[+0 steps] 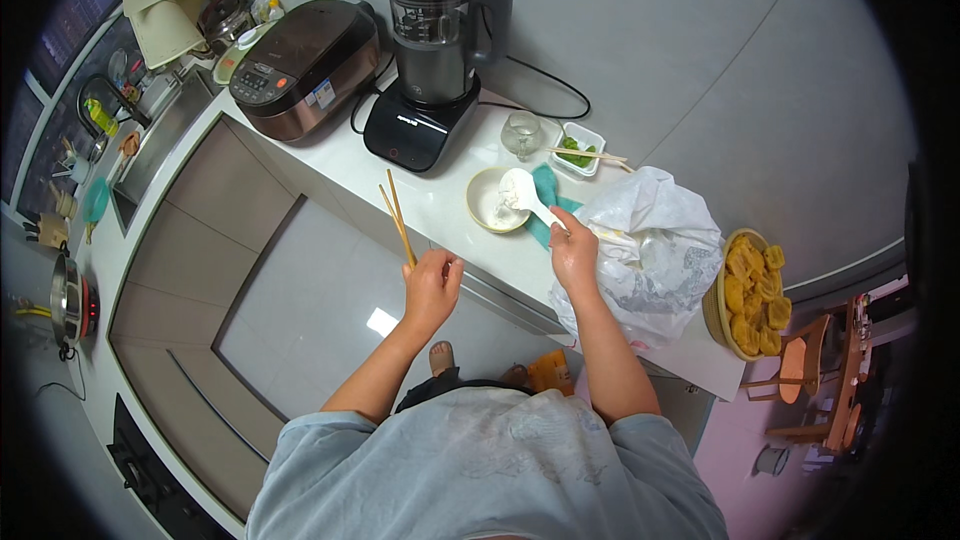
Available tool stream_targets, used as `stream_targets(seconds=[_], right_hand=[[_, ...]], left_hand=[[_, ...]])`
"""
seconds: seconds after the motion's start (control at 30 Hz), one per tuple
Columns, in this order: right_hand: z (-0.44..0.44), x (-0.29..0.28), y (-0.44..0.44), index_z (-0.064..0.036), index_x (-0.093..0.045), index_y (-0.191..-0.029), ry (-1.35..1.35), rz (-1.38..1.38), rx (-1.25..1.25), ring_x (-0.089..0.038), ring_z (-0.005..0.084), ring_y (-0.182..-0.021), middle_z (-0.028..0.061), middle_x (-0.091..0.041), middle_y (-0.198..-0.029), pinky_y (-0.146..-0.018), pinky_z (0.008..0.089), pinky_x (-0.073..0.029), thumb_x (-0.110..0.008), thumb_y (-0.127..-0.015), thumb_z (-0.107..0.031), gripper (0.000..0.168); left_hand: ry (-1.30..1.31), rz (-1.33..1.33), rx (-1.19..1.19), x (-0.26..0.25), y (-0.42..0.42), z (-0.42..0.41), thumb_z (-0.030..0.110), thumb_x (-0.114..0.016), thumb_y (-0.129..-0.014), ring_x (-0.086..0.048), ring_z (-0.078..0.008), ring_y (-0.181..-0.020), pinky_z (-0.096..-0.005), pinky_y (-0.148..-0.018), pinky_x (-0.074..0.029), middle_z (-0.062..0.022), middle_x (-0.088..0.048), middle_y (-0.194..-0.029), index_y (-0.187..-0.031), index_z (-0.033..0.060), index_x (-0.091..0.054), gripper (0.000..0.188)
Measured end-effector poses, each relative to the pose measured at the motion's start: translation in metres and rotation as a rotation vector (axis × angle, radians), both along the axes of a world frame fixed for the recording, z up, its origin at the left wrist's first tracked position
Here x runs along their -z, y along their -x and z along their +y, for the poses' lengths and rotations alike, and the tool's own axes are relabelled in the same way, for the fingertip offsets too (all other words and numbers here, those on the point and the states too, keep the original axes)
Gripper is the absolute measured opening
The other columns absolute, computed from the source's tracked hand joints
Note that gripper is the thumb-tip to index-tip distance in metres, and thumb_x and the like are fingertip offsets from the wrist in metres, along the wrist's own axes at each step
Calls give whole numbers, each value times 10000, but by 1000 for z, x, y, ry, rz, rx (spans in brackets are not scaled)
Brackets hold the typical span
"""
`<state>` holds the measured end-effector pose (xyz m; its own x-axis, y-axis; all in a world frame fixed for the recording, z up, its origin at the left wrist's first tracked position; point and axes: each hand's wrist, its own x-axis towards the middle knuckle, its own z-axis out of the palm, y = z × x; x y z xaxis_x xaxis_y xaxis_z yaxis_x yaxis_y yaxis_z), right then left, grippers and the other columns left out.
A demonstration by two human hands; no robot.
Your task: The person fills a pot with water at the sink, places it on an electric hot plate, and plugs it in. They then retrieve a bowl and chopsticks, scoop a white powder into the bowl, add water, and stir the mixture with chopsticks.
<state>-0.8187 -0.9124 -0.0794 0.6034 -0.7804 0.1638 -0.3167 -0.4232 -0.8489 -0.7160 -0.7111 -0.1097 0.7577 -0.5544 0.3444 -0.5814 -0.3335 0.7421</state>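
Note:
My left hand [433,289] holds a pair of wooden chopsticks [397,217], their tips pointing away from me, in front of the counter's edge. In my right hand [574,251] is the handle of a white plastic rice paddle [525,193]. White powder lies on the paddle's head, which is over a pale bowl with a yellowish rim [477,214]. More white powder is in the bowl. A teal cloth [545,181] lies beside the bowl, partly under the paddle. To the right of my right hand stands a crumpled white plastic bag [660,240], its contents hidden.
Behind the bowl are a glass cup [522,133] and a white plastic tray [598,141] of green leaves with chopsticks across it. A blender [435,52] and a rice cooker [304,64] stand at the back left. A basket [716,307] of yellow-brown food pieces stands at the right.

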Motion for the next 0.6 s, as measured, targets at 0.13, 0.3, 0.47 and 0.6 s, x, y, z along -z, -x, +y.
stream_targets(seconds=[0.13, 0.3, 0.47, 0.6], right_hand=[[-1, 3, -2, -66, -625, -1119, 19, 17, 0, -531, 145, -573, 85, -578, -631, -572, 288, -437, -527, -848, -82, 289], [0, 3, -2, -72, -628, -1115, 20, 28, 8, -533, 146, -575, 87, -576, -624, -573, 288, -436, -524, -851, -82, 284], [0, 3, -2, -68, -631, -1103, 18, 8, 10, -540, 142, -583, 89, -582, -630, -578, 285, -440, -526, -852, -83, 273], [-2, 3, -1, -58, -629, -1099, -14, -3, 19, -554, 174, -590, 118, -590, -649, -588, 302, -445, -531, -848, -78, 270]], left_hand=[[-6, -5, 3, -1, -1, -1, 163, -600, -825, -521, -209, -626, -358, -664, -285, -50, -551, -707, -790, 65, -585, 105], [-18, 5, 12, 0, -1, -3, 165, -601, -826, -522, -208, -617, -356, -662, -285, -49, -551, -710, -791, 67, -585, 105], [-28, -2, 14, -2, 0, -4, 165, -606, -822, -520, -204, -606, -355, -657, -285, -49, -551, -709, -784, 68, -585, 106], [-24, -9, 15, -3, 2, -6, 166, -606, -822, -517, -202, -602, -356, -657, -284, -47, -548, -705, -776, 68, -584, 110]])
